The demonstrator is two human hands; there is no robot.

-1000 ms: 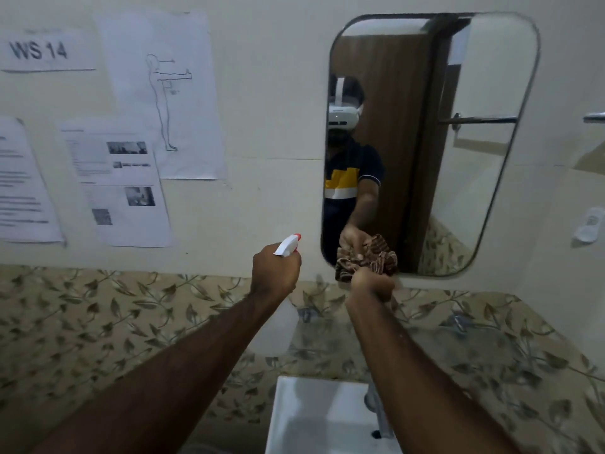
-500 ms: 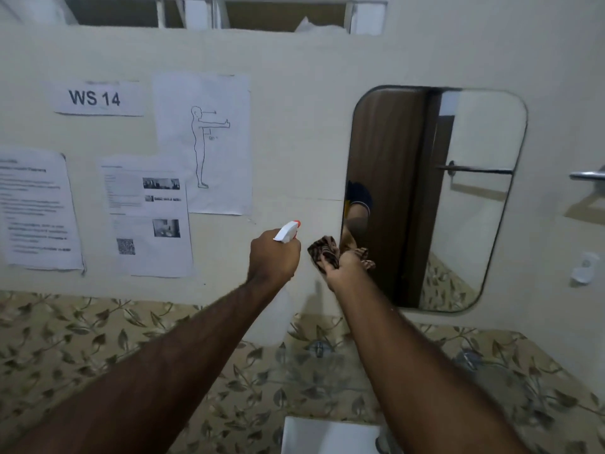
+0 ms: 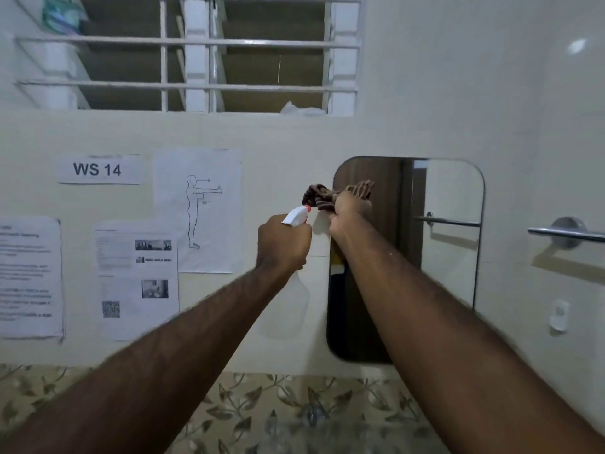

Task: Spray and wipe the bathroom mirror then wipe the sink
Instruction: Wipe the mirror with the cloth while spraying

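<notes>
A rounded rectangular mirror (image 3: 445, 244) hangs on the cream wall right of centre. My right hand (image 3: 348, 208) presses a brown striped cloth (image 3: 319, 196) against the mirror's upper left corner, and the cloth laps over the edge onto the wall. My left hand (image 3: 283, 244) is shut on a clear spray bottle (image 3: 296, 290) with a white and red nozzle, held upright just left of the mirror. The sink is out of view below.
Printed sheets (image 3: 198, 211) and a "WS 14" label (image 3: 98, 169) cover the wall on the left. A barred louvre window (image 3: 190, 54) runs above. A chrome towel bar (image 3: 568, 232) and a white hook (image 3: 559, 314) sit right of the mirror. Leaf-patterned tiles (image 3: 262, 414) lie below.
My view has tilted up, so the window shows and the sink has dropped out of sight. My right hand has carried the cloth from the mirror's lower left up to its upper left corner.
</notes>
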